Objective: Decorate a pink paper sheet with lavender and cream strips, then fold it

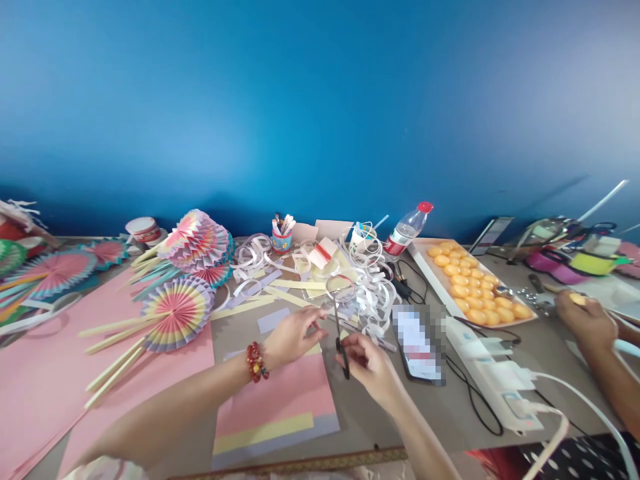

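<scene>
My left hand (293, 337), with a red bead bracelet on the wrist, reaches over the table with its fingers pinched near the tip of a thin dark tool. My right hand (367, 363) is closed on that tool, which looks like a pair of scissors (340, 330) pointing away from me. Below both hands lies a striped sheet of pink, yellow and grey paper (277, 413). Just beyond the hands sits a heap of white paper strips (360, 280).
Folded rainbow paper fans (177, 310) with sticks lie at the left on pink paper (45, 387). A phone (417, 343), a white power strip (495, 380), a tray of yellow rounds (475, 287) and a water bottle (407, 230) stand right. Another person's hand (585, 320) works at far right.
</scene>
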`<state>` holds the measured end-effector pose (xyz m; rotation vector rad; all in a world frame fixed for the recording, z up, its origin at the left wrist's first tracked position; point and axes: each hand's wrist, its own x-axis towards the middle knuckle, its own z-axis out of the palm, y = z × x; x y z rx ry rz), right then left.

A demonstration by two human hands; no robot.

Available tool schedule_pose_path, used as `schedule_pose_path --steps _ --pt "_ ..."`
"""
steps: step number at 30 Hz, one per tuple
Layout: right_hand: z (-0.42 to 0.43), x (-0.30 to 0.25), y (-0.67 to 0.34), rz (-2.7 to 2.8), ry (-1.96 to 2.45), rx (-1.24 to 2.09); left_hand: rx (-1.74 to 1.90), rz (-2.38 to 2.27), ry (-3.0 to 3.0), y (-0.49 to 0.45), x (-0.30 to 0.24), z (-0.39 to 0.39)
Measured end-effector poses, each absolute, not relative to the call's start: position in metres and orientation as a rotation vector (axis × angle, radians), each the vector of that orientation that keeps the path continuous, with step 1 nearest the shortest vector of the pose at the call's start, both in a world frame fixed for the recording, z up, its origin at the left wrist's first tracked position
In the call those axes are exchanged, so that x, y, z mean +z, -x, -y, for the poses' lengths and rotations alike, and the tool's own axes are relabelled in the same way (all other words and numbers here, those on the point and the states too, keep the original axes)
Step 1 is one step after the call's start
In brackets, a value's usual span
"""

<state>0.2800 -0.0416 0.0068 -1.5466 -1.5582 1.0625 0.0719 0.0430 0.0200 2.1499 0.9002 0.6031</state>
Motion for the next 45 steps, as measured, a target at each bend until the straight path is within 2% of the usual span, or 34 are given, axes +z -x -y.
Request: schedule_pose_path --steps 3,9,27,32,40,45 --pt "0.053 -0.006 -0.290 1.426 1.507 1.220 0.540 -1.007 -2.250 -0.059 0.008 -0.038" --pt "0.068 -0.011 -0.298 1.353 1.469 1.219 0.338 -1.162 -2.457 -0.060 0.003 -0.025" --pt "0.078 -0.023 -0.292 1.433 1.529 1.159 0.265 -1.009 -2.329 -0.068 0.012 -0.037" --pt "0.080 -0.021 -0.290 1.511 1.610 1.019 0.305 -0.866 -2.143 -0.058 0.017 -0.049" --pt "0.080 0.001 -0.288 1.804 1.630 0.523 0.467 -0.895 -1.913 -0.041 0.040 -0.053" --pt "0.068 0.024 -0.299 1.942 1.578 0.464 0.692 -0.860 -1.613 -0.041 0.060 -0.043"
